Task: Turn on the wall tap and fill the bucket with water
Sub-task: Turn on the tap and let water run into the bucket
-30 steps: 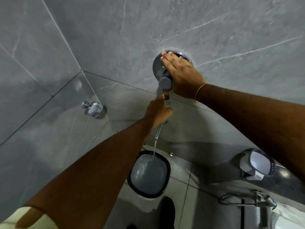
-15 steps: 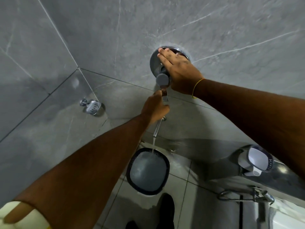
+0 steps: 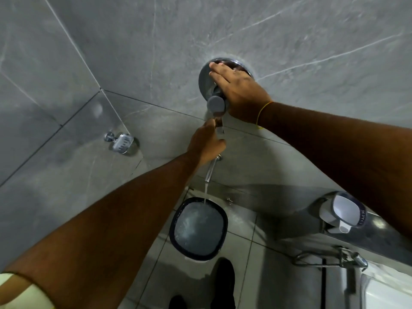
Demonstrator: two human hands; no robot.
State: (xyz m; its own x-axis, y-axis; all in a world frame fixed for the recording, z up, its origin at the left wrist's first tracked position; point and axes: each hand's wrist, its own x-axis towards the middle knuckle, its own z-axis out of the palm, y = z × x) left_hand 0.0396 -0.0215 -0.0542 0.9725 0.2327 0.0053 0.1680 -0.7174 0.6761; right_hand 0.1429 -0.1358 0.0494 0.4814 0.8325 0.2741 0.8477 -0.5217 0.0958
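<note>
A round chrome wall tap plate (image 3: 204, 79) sits on the grey tiled wall, with a grey knob (image 3: 215, 104) below it. My right hand (image 3: 239, 90) lies flat over the plate, fingers together. My left hand (image 3: 206, 142) is closed around the tap's chrome lever (image 3: 219, 128) just under the knob. Beneath it a slim chrome spout (image 3: 210, 169) pours a thin stream of water into a dark-rimmed bucket (image 3: 176, 219) on the floor. The bucket holds rippling water nearly up to its rim.
A chrome soap dish (image 3: 121, 142) hangs on the left wall. A mug with a white inside (image 3: 344, 211) rests on a ledge at the right. Below it is a chrome hand-spray holder (image 3: 330, 258). A black shoe (image 3: 225, 282) stands on the floor tiles near the bucket.
Both hands stay on the tap and the water keeps running. The water surface in the bucket looks more churned. The view has shifted slightly.
</note>
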